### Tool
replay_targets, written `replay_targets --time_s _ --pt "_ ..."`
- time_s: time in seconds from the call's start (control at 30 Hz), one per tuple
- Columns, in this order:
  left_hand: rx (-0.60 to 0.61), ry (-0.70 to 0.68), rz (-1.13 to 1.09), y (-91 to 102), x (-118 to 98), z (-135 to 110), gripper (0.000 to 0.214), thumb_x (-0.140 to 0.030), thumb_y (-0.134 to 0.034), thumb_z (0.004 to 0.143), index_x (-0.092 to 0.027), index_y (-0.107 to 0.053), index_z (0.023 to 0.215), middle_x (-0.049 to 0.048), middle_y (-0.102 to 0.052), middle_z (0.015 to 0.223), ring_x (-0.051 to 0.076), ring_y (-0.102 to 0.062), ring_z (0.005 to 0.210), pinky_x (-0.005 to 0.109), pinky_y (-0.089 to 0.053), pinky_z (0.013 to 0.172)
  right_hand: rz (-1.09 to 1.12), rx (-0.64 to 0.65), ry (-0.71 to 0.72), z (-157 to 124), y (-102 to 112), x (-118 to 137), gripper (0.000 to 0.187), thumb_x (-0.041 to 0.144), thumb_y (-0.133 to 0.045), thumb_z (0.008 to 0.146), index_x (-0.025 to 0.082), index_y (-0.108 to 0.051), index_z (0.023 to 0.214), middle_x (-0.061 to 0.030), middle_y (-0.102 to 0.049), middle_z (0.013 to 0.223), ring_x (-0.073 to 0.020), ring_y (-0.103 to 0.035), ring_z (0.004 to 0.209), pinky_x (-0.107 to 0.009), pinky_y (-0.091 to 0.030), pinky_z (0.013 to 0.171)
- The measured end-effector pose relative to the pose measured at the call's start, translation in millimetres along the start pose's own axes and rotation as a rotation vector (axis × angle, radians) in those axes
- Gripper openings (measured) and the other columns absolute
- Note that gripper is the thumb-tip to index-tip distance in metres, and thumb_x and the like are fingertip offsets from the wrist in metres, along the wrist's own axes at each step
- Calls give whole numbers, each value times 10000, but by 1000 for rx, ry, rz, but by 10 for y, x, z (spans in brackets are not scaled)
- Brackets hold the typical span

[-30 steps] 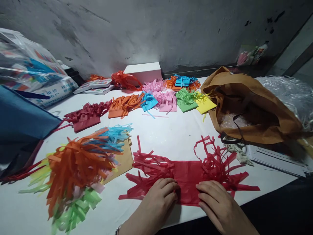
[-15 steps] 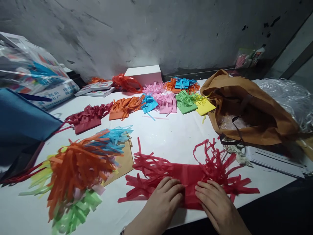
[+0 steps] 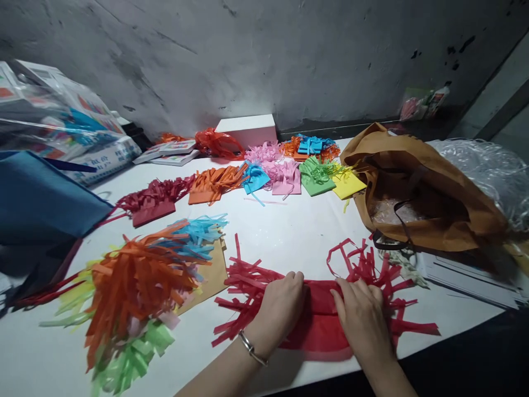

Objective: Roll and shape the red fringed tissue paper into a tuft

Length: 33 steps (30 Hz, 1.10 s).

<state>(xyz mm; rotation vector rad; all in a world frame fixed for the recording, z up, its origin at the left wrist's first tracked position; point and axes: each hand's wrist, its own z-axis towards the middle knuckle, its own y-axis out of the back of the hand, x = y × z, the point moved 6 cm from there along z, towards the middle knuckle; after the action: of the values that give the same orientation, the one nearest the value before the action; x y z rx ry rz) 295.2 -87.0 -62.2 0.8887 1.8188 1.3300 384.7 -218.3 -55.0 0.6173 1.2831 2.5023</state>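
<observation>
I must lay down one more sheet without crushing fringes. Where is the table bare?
The widest bare patch of table lies between the red fringed paper and the back row of coloured stacks. A smaller one is left of the mixed fringe pile, at the near edge. The brown bag crowds the right.

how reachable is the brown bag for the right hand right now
Probably yes, it looks reachable: the right hand holds the red fringed paper, and only its strips and bare white table lie between it and the brown bag to its right.

Both hands (image 3: 320, 309) press on the red fringed paper (image 3: 320, 325) on the white table (image 3: 289, 231).
</observation>
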Motion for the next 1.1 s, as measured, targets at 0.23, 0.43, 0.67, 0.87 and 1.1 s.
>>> replay_targets --time_s 0.23,0.43,0.67,0.87,1.1 --pt "-15 7 29 -51 26 38 190 -146 -435 992 -163 -620 951 99 -729 854 289 -727 701 344 -509 569 166 -68 319 -198 141 196 308 21 -484 930 124 -680 1143 -104 -697 1085 -261 -592 1078 -447 -377 1053" --pt "-82 0 15 53 -9 -44 156 -158 -467 994 -156 -622 1009 100 -726 942 276 -717 785 401 -545 696 247 10 324 -208 -37 211 282 2 -447 937 119 -687 1028 -70 -696 952 -221 -593 958 -408 -395 1021" --pt "-384 -386 -38 105 -202 -412 52 -179 -612 953 -220 -615 984 37 -695 1104 263 -580 1083 576 -223 1129 332 22 280 -160 94 238 195 91 -500 952 140 -634 1084 -71 -665 1025 -212 -576 967 -377 -395 972" --pt "-375 -486 -158 -44 -96 -523 103 -181 -550 999 -217 -624 937 -3 -680 850 192 -560 822 436 -330 977 266 27 356 -320 35 225 334 87 -347 1001 175 -669 1012 -33 -673 900 -194 -577 900 -391 -336 1041" --pt "-358 -289 -185 -98 56 -568 118 -98 -652 904 -214 -639 882 -9 -694 929 211 -569 885 440 -312 934 244 39 190 -306 17 104 335 217 -344 1054 225 -639 896 -10 -649 873 -191 -563 890 -428 -310 1022"
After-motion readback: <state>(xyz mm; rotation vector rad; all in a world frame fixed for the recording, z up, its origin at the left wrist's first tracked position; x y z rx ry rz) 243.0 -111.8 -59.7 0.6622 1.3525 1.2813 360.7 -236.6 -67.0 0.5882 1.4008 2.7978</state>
